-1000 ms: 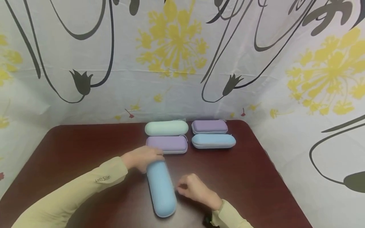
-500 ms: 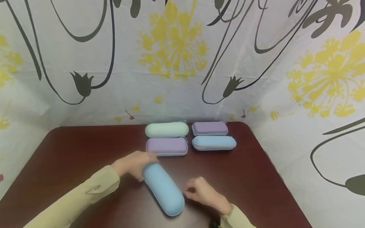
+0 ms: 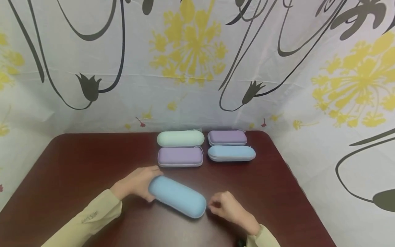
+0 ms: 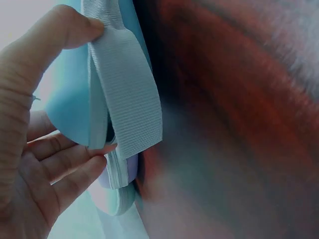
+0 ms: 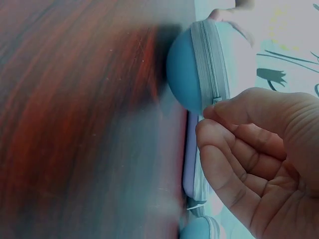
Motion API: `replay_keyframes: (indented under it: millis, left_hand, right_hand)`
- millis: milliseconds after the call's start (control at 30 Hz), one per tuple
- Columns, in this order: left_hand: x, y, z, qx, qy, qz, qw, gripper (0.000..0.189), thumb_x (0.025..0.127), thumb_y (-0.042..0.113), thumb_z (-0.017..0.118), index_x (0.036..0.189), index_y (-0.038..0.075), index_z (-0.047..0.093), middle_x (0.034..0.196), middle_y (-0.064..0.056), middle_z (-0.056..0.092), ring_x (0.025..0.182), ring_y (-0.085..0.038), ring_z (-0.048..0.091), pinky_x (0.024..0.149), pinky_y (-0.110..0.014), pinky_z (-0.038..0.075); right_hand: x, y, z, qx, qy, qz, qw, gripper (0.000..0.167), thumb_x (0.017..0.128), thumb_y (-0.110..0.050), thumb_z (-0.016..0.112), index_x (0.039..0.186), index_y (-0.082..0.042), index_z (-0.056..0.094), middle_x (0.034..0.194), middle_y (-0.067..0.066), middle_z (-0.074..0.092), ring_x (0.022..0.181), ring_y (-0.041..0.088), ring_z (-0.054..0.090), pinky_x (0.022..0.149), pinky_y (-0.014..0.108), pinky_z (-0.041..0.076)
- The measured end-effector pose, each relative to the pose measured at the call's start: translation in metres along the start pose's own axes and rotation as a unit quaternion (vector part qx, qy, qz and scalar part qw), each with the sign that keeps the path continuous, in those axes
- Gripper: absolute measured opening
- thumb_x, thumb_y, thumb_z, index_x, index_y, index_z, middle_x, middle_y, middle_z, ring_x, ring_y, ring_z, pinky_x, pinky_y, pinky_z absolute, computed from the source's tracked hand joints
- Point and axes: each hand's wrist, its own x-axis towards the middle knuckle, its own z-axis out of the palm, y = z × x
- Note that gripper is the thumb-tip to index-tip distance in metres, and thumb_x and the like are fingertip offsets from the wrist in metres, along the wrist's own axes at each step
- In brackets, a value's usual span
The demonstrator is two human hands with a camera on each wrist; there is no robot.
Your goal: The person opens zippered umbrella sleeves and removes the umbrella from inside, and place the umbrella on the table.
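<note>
A light blue zippered case (image 3: 177, 196) lies at a slant on the table, its lid closed against the base as far as the views show. My left hand (image 3: 139, 181) grips its left end. In the left wrist view the thumb presses a grey fabric strap (image 4: 130, 89) on the case's side, with the fingers behind the end. My right hand (image 3: 229, 209) is at the case's right end, where thumb and forefinger pinch the small pull of the zipper (image 5: 212, 64). The pull is mostly hidden by the fingertips.
Behind the hands, a mint case (image 3: 180, 139) and a purple case (image 3: 180, 157) lie beside another purple case (image 3: 227, 137) and a smaller blue case (image 3: 231, 153). They sit near the far edge of the dark red-brown table (image 3: 92, 154). A patterned curtain (image 3: 132, 68) hangs behind.
The blue case has turned counterclockwise, its near end swinging right and away from me. My left hand has moved left and slightly nearer with its end; my right hand has shifted right.
</note>
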Motion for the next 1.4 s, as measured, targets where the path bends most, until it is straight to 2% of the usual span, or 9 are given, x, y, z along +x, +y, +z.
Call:
replay_keyframes:
  millis: [167,300,533,667,767,900,1033,1200,1400]
  left_hand:
    - [-0.009,0.004,0.005,-0.012,0.039,-0.021,0.999,0.063,0.049,0.039,0.083,0.102,0.011,0.065,0.09,0.008,0.055,0.075,-0.008,0.054,0.066,-0.027,0.049]
    - [-0.014,0.007,0.009,-0.026,0.05,-0.043,0.9975,0.062,0.05,0.039,0.083,0.101,0.01,0.064,0.089,0.008,0.055,0.075,-0.007,0.054,0.065,-0.027,0.049]
    - [-0.019,0.014,0.016,-0.022,0.076,-0.068,0.9945,0.066,0.048,0.039,0.083,0.101,0.006,0.063,0.088,0.006,0.054,0.073,-0.009,0.054,0.063,-0.026,0.049]
    - [-0.025,0.016,0.016,-0.061,0.088,-0.082,0.9909,0.067,0.052,0.04,0.084,0.105,0.004,0.063,0.094,0.005,0.056,0.08,-0.01,0.055,0.069,-0.029,0.05]
    - [-0.03,0.011,0.016,-0.115,0.084,-0.077,0.9869,0.07,0.057,0.04,0.086,0.112,0.002,0.063,0.101,0.004,0.058,0.089,-0.011,0.056,0.076,-0.032,0.051]
    - [-0.035,0.0,0.017,-0.166,0.082,-0.04,0.9819,0.068,0.061,0.031,0.086,0.116,-0.001,0.062,0.107,0.0,0.059,0.096,-0.014,0.056,0.08,-0.034,0.05]
    - [-0.037,-0.006,0.021,-0.165,0.091,-0.014,0.982,0.064,0.059,0.022,0.084,0.114,0.0,0.062,0.105,-0.002,0.06,0.094,-0.015,0.057,0.078,-0.033,0.05]
    - [-0.038,-0.004,0.025,-0.16,0.099,-0.021,0.9818,0.062,0.057,0.021,0.083,0.112,0.003,0.063,0.103,0.002,0.058,0.092,-0.012,0.056,0.076,-0.031,0.05]
    - [-0.039,0.0,0.025,-0.154,0.11,-0.027,0.9817,0.06,0.057,0.021,0.083,0.11,0.001,0.063,0.101,0.001,0.058,0.09,-0.012,0.055,0.075,-0.031,0.051]
  right_hand:
    - [-0.003,-0.002,0.002,-0.004,0.012,0.004,0.9999,0.009,0.074,-0.001,0.072,0.073,-0.01,0.069,0.069,-0.008,0.064,0.065,-0.003,0.054,0.058,0.01,0.044]
    - [-0.002,-0.003,0.005,-0.006,0.019,0.021,0.9996,0.007,0.074,-0.002,0.072,0.074,-0.009,0.07,0.07,-0.006,0.065,0.065,-0.002,0.056,0.059,0.011,0.045]
    - [0.0,-0.005,0.007,-0.01,0.028,0.039,0.9988,0.005,0.074,-0.002,0.073,0.075,-0.007,0.071,0.071,-0.004,0.067,0.068,0.001,0.059,0.06,0.015,0.048]
    - [0.001,-0.003,0.008,-0.012,0.039,0.04,0.9983,0.006,0.073,-0.002,0.074,0.075,-0.008,0.071,0.071,-0.005,0.066,0.067,0.0,0.058,0.06,0.016,0.048]
    - [0.002,0.0,0.008,-0.011,0.046,0.039,0.9981,0.008,0.073,-0.001,0.074,0.074,-0.008,0.071,0.071,-0.005,0.066,0.066,0.0,0.057,0.06,0.016,0.047]
    - [0.003,0.003,0.008,-0.011,0.053,0.038,0.9978,0.01,0.072,0.0,0.073,0.073,-0.01,0.07,0.07,-0.006,0.065,0.065,0.0,0.057,0.059,0.017,0.047]
    - [0.002,0.001,0.009,-0.008,0.051,0.052,0.9973,0.011,0.072,0.0,0.073,0.072,-0.01,0.07,0.07,-0.007,0.064,0.065,0.0,0.055,0.059,0.018,0.047]
    - [-0.001,-0.004,0.013,-0.004,0.053,0.055,0.9971,0.01,0.072,-0.001,0.073,0.072,-0.011,0.069,0.07,-0.007,0.064,0.066,-0.002,0.054,0.059,0.016,0.047]
    - [0.002,-0.014,0.02,-0.021,0.075,0.042,0.9961,0.009,0.071,-0.002,0.074,0.074,-0.01,0.071,0.07,-0.006,0.065,0.065,-0.002,0.055,0.057,0.015,0.045]
